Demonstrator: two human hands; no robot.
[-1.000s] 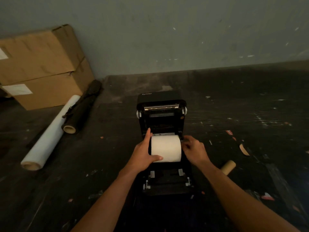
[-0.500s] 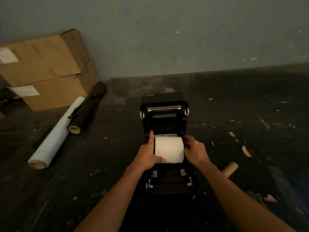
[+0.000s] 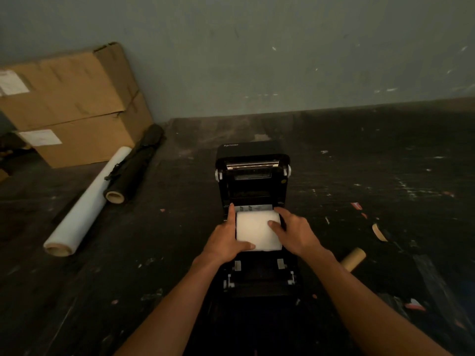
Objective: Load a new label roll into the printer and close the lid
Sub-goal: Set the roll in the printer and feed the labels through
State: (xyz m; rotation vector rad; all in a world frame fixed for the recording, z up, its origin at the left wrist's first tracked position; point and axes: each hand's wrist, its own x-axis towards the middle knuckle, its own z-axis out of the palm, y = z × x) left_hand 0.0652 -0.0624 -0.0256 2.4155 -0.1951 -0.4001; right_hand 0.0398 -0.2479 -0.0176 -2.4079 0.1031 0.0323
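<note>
A black label printer (image 3: 259, 278) stands on the dark floor with its lid (image 3: 253, 173) swung up and back. A white label roll (image 3: 255, 232) lies across the open bay. My left hand (image 3: 225, 241) grips the roll's left end, index finger pointing along its side and thumb under the front edge. My right hand (image 3: 295, 233) holds the right end, with its thumb resting on top of the roll. The bay under the roll is hidden.
Two stacked cardboard boxes (image 3: 69, 104) stand at the back left against the wall. A white film roll (image 3: 87, 204) and a black roll (image 3: 135, 165) lie left of the printer. An empty cardboard core (image 3: 353, 258) lies just right of my right forearm. Paper scraps litter the floor.
My right thumb has come onto the top of the roll from its side. The roll sits slightly lower and further back in the bay. The view has shifted a little.
</note>
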